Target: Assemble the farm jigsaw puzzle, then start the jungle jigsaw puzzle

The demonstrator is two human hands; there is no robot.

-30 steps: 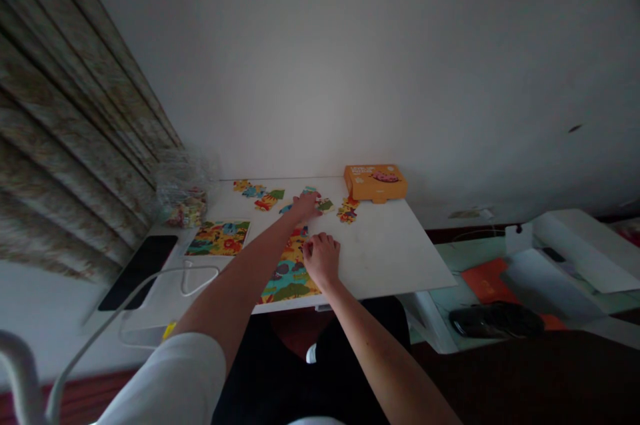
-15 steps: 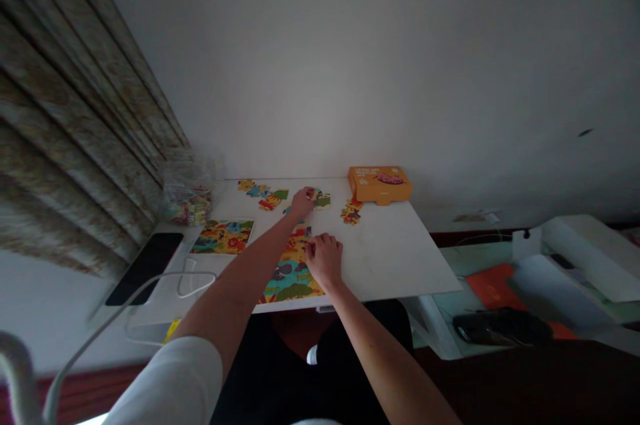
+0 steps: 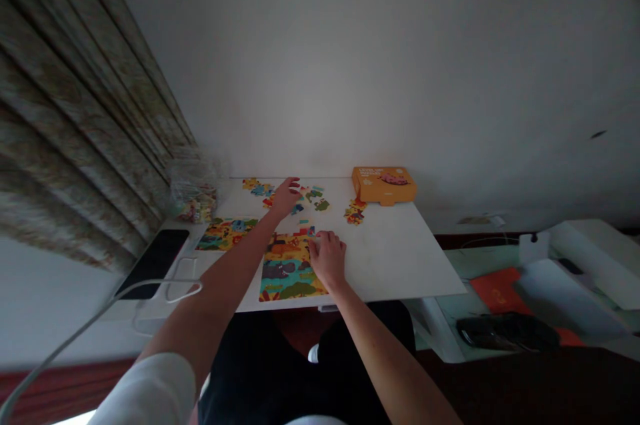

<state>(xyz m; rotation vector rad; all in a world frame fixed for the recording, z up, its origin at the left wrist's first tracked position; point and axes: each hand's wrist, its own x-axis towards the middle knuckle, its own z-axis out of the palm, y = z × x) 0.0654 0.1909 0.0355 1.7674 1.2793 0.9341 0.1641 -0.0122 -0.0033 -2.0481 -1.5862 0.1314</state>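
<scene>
My left hand [image 3: 287, 196] reaches to the back of the white table, fingers apart and nothing visible in them. It hovers beside loose jigsaw pieces with green on them [image 3: 318, 200]. More pieces [image 3: 257, 188] lie beyond it to the left, partly covered by the hand. Near the front edge, a partly assembled animal jigsaw puzzle [image 3: 286, 270] shows a grey hippo and orange ground. My right hand [image 3: 329, 256] rests at its upper right edge with fingers loosely bent and spread. Left of the puzzle lies a small animal picture [image 3: 225, 234], partly behind my left forearm.
An orange puzzle box [image 3: 385, 186] stands at the back right, with a cluster of orange pieces [image 3: 355, 213] before it. A clear bag of pieces [image 3: 196, 202], a black phone [image 3: 153, 264] and a white cable [image 3: 183, 282] are on the left. Curtains [image 3: 95, 105] hang there.
My left hand has moved left and its fingers have spread, off the green pieces, which now lie more scattered. My right hand has stayed at the puzzle's edge.
</scene>
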